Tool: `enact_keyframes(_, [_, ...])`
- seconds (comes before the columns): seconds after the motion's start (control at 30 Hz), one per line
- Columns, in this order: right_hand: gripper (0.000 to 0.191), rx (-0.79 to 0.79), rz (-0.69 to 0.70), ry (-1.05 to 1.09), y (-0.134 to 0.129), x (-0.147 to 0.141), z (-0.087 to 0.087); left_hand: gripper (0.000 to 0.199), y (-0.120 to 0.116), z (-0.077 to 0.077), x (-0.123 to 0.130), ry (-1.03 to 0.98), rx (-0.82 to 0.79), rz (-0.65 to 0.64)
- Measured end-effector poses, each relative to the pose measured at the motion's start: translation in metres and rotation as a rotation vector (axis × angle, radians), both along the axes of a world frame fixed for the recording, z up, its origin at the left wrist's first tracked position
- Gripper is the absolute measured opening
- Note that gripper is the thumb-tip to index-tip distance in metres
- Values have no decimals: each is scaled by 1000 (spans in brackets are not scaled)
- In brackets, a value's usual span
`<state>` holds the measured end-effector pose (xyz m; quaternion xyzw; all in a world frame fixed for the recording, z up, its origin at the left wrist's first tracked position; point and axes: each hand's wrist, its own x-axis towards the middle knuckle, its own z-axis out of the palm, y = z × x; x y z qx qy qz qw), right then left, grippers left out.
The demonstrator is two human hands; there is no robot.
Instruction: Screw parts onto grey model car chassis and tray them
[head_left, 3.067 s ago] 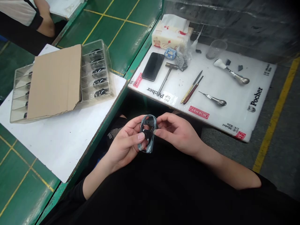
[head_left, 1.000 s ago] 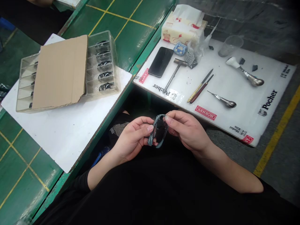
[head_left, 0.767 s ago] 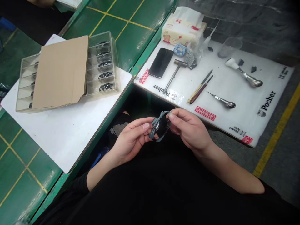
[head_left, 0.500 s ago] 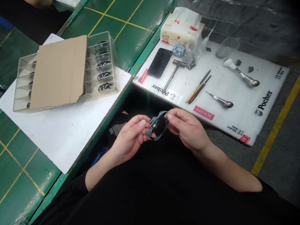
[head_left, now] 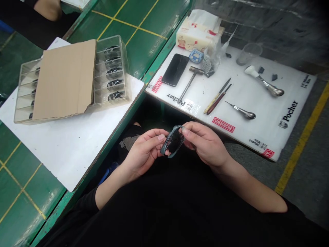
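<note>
Green bench tops (head_left: 151,37): two, yellow grid lines, set at an angle; grey floor (head_left: 303,192) w/ yellow stripe (head_left: 300,144) off to the right.

White foam board (head_left: 264,120): on the right, printed w/ Pocher + Hornby logos, carries the tools.

White card sheet (head_left: 69,157): on the left bench, under the tray.

Clear plastic tray (head_left: 122,61): rows of compartments, brown cardboard flap (head_left: 64,80) laid over the left part; small black model car bodies (head_left: 114,72) showing in the right row.

Co-worker's hand (head_left: 48,8): top left corner, well apart from all this.

Person's arms: black sleeves, both forearms in toward the lap.

Grip: left hand (head_left: 142,154) + right hand (head_left: 205,142) together, fingertips clamped on opposite edges of the piece.

Grey-blue model car shell (head_left: 173,141): held between both hands, above the lap, just short of the board's near edge, dark underside up.

Board items: black smartphone (head_left: 175,69), small steel T-head hammer (head_left: 191,80), clear plastic cup (head_left: 248,54), white-handled steel tool (head_left: 269,87), steel-handled awl (head_left: 243,113), tissue pack (head_left: 197,36) at back edge.
</note>
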<state>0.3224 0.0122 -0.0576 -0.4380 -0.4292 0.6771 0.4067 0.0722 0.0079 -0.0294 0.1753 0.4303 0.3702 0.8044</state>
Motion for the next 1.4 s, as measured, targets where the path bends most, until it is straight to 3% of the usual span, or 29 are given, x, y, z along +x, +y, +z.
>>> enact_keyframes(0.1, [49,11,-22,12,1,-1,0,41,0,-1,-2,-42,-13,-49])
enact_keyframes(0.33, [54,-33,-86,30,2,-3,3,56,-2,-2,-3,-63,43,-2])
enact_keyframes(0.53, [55,70,5,-97,-1,0,11,45,-1,-6,2,14,4,-18])
enact_keyframes(0.73, [48,71,-41,-72,-1,1,10,37,0,-8,2,-34,-33,13])
enact_keyframes(0.93, [43,25,-96,-81,2,6,11,49,-2,-8,-1,-14,58,-21])
enact_keyframes(1.07, [44,-54,-1,-44,3,19,16,60,-2,-11,-3,8,77,-127])
enact_keyframes(1.2, [42,-34,79,-196,16,58,41,68,1,-14,-5,95,146,-194])
enact_keyframes(1.27, [42,77,-51,-321,34,91,63,73,2,-17,-7,223,225,-191])
enact_keyframes(1.3, [44,168,-199,-374,45,110,75,74,3,-20,-10,295,245,-176])
enact_keyframes(1.4, [48,526,-833,-384,88,169,123,89,8,-40,-21,405,237,-88])
